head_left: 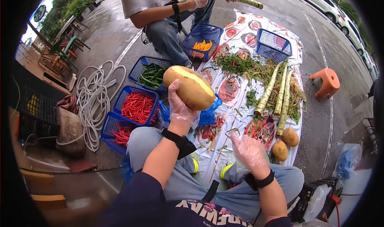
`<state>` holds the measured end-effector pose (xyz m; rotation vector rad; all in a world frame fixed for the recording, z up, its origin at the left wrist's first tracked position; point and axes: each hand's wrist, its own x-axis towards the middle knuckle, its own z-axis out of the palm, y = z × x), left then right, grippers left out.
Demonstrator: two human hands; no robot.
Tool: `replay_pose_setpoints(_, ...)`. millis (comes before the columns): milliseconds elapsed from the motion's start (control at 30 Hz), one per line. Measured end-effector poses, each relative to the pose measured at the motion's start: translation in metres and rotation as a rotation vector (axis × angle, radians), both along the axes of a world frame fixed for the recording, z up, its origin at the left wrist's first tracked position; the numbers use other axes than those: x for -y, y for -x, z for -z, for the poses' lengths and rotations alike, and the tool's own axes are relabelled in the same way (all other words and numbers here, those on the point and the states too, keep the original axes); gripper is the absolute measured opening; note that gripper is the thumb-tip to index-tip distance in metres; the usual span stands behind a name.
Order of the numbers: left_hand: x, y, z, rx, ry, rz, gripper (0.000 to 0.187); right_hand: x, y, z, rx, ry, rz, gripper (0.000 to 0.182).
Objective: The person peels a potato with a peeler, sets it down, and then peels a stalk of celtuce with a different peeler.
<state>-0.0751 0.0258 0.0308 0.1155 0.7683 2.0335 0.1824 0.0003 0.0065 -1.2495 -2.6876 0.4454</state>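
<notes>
While left fingers (pixel 174 91) grip potato (pixel 192 89), right fingers (pixel 239 142) clasp peeler (pixel 232 131); shirt (pixel 180 215) reading "SPORTS"

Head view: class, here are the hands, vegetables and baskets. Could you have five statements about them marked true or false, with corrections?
1. The left hand holds a potato. True.
2. The potato is completely peeled. False: a pale strip is bare, but brown skin covers most of the visible surface.
3. The peeler in the right hand is pressed against the potato. False: they are apart.
4. Two more potatoes lie near the lower ends of the cut stalks. True.
5. All chillies share one basket. False: red chillies fill parts of two blue baskets, and green chillies lie in another.
</notes>
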Motion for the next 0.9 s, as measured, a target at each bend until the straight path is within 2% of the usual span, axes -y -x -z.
replay_pose_setpoints(67, -0.006, 0.003, 0.004, 0.009, -0.065, 0.084, 0.066, -0.008, -0.008, 0.004, 0.067, -0.025, 0.046, 0.054)
replay_pose_setpoints(200, -0.011, 0.008, 0.008, 0.033, -0.086, 0.113, 0.069, -0.011, -0.011, -0.006, 0.12, 0.102, 0.096, 0.06)
replay_pose_setpoints(233, -0.011, 0.009, 0.007, 0.077, -0.01, 0.044, 0.067, -0.013, -0.01, -0.014, 0.11, 0.125, 0.105, 0.062)
replay_pose_setpoints(267, -0.014, 0.01, 0.003, 0.119, 0.056, -0.01, 0.066, -0.012, -0.006, -0.027, 0.135, 0.204, 0.22, 0.063)
replay_pose_setpoints(333, -0.018, 0.017, -0.002, 0.071, -0.08, 0.105, 0.067, -0.014, -0.011, -0.017, -0.034, 0.101, 0.224, 0.064)
replay_pose_setpoints(433, -0.036, 0.03, -0.015, 0.112, -0.125, 0.183, 0.07, -0.017, -0.015, -0.021, 0.038, 0.037, 0.25, 0.065)
replay_pose_setpoints(500, -0.041, 0.036, -0.027, 0.053, -0.026, 0.062, 0.071, -0.015, -0.006, -0.035, -0.008, 0.061, 0.169, 0.065)
replay_pose_setpoints(633, -0.038, 0.049, -0.017, 0.02, -0.095, 0.112, 0.071, -0.016, -0.002, -0.045, -0.105, 0.096, 0.221, 0.053)
replay_pose_setpoints(667, -0.038, 0.051, -0.012, 0.015, -0.086, 0.112, 0.071, -0.023, -0.006, -0.018, -0.109, 0.103, 0.254, 0.045)
replay_pose_setpoints(767, -0.055, 0.066, 0.022, 0.189, -0.06, 0.14, 0.073, -0.025, -0.007, -0.019, -0.178, 0.106, 0.219, 0.038)
replay_pose_setpoints(800, -0.051, 0.054, 0.006, 0.152, 0.032, 0.058, 0.075, -0.027, -0.007, -0.021, -0.219, 0.135, 0.241, 0.037)
replay_pose_setpoints(900, -0.053, 0.048, 0.004, 0.214, 0.013, 0.058, 0.075, -0.031, -0.002, -0.025, -0.281, 0.162, 0.295, 0.038)
